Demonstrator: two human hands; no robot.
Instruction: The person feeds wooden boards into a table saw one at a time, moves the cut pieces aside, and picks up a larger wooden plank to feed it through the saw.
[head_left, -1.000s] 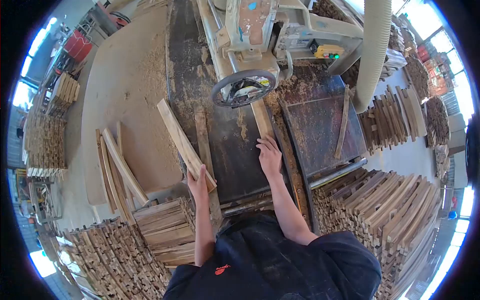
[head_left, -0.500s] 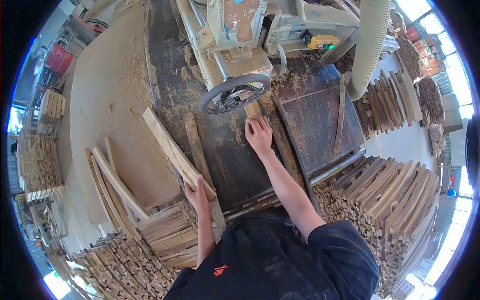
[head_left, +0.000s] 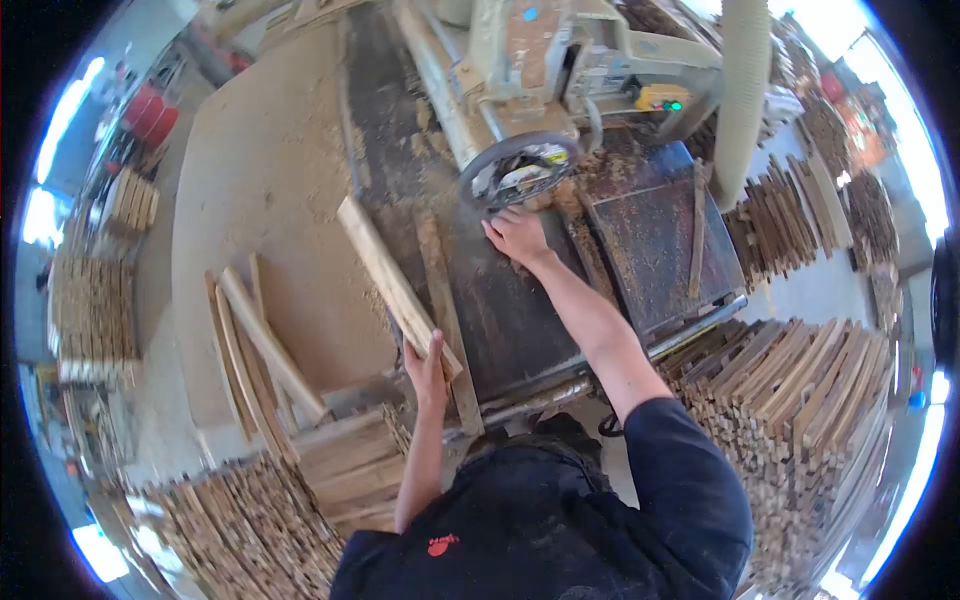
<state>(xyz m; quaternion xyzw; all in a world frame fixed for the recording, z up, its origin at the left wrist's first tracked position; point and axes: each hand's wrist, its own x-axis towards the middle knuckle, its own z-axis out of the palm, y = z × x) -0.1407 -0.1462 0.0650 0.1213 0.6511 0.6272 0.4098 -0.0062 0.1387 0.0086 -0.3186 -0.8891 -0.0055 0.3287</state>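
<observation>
My left hand (head_left: pixel 428 372) is wrapped round the near end of a pale wooden strip (head_left: pixel 390 272), which slants up and left over the dark machine table (head_left: pixel 510 330). Just below the black handwheel (head_left: pixel 520 170) of the machine is my right hand (head_left: pixel 516 234), its fingers bent near the table surface. Whether it holds anything there is hidden. A narrow, dust-covered wooden fence (head_left: pixel 440 300) lies between my two hands.
Loose strips (head_left: pixel 262 345) lean at the left beside the brown board (head_left: pixel 270 200). Stacked strips (head_left: pixel 790 400) stand at the right, more (head_left: pixel 245 515) at the lower left. A ribbed hose (head_left: pixel 743 100) hangs at the upper right. Sawdust covers parts of the table.
The view has shifted, so the scene sits further right. My right hand has moved closer to the handwheel, and the wood piece that showed above its fingers is out of sight. My left hand keeps its strip.
</observation>
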